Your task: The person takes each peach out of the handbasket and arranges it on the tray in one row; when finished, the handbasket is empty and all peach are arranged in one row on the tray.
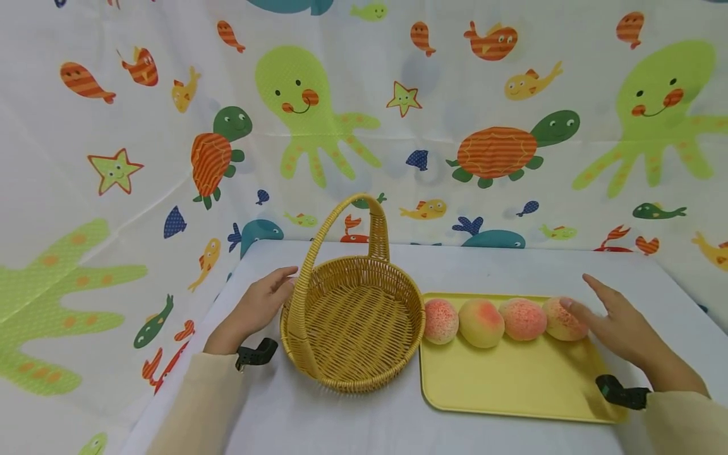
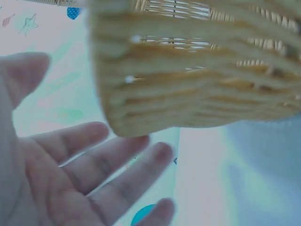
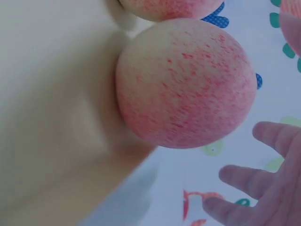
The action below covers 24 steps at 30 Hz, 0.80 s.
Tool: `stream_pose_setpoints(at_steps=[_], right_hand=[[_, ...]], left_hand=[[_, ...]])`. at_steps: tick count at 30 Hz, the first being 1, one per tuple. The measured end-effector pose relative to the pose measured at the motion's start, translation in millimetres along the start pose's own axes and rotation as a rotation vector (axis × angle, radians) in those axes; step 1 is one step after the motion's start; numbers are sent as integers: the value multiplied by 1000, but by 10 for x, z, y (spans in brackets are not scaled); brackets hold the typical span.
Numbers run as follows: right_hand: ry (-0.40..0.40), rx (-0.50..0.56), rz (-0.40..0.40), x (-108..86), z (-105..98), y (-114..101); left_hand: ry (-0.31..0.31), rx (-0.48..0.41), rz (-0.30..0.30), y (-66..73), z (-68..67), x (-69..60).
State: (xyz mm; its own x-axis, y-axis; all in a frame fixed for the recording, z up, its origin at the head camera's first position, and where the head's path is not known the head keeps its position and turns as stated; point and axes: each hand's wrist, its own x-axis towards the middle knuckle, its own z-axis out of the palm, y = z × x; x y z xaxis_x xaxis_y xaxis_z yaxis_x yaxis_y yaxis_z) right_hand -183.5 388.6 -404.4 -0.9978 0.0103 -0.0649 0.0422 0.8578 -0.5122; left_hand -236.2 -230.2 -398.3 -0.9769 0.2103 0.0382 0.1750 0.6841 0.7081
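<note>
A round wicker basket (image 1: pixel 364 322) with a tall arched handle stands on the white table, and nothing lies inside it. My left hand (image 1: pixel 264 303) is at its left side, fingers spread; in the left wrist view the fingertips are close to the wicker wall (image 2: pixel 188 89), and whether they touch it I cannot tell. Several peaches (image 1: pixel 482 323) sit in a row along the back of a yellow tray (image 1: pixel 506 385). Beside the rightmost peach (image 1: pixel 565 320), my right hand (image 1: pixel 617 322) hovers with fingers extended; the right wrist view shows that peach (image 3: pixel 186 84) apart from the fingers.
The tray's left edge stands right against the basket. Behind the white table (image 1: pixel 341 423) hangs a cloth (image 1: pixel 352 82) printed with sea animals, which also runs down the left side. A dark camera band (image 1: pixel 622 393) is on each wrist.
</note>
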Motion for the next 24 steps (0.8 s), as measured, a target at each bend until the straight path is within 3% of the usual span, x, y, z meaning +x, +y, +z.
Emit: stream_pose_setpoints(at_steps=[12, 17, 24], right_hand=[[29, -111, 61, 73, -163, 10], [27, -126, 94, 107, -190, 50], [-13, -115, 121, 143, -212, 108]], left_hand=[[143, 300, 183, 90, -172, 204], [124, 412, 157, 25, -239, 321], [56, 455, 112, -67, -282, 460]])
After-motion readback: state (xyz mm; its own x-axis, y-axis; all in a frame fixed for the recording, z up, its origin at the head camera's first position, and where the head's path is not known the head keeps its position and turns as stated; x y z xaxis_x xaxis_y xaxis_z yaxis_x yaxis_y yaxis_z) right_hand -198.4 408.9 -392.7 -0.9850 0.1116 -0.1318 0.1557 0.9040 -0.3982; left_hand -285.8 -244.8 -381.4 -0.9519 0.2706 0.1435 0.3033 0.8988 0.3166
